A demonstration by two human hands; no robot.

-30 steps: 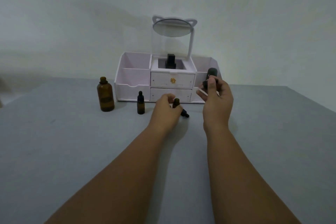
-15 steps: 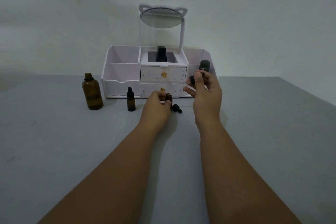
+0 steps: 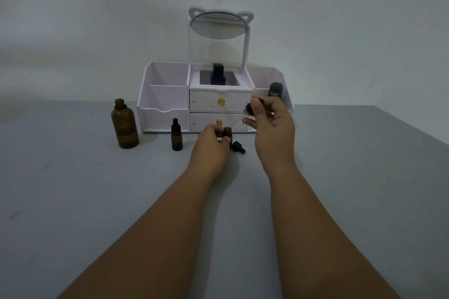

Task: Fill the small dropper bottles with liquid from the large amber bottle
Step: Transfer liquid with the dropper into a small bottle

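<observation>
Centre frame: left hand point(image 3: 211, 144) grips open small bottle point(image 3: 228, 133); right hand point(image 3: 273, 126) pinches black cap point(image 3: 249, 108); next, probably fetch amber bottle point(image 3: 125, 126).

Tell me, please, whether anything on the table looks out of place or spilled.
Only a black dropper cap lying on its side on the table beside the open small bottle in the left hand; no spill shows.

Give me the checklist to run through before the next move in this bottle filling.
1. Large bottle uncapped: ok.
2. Small bottle open, gripped by left hand: ok.
3. Right hand free to pour: not ok, it pinches a black cap.
4. Second small bottle opened: not ok, its dropper is on.
5. Loose dropper on the table, beside the left hand: ok.
6. Liquid level in the large bottle: cannot tell.
</observation>
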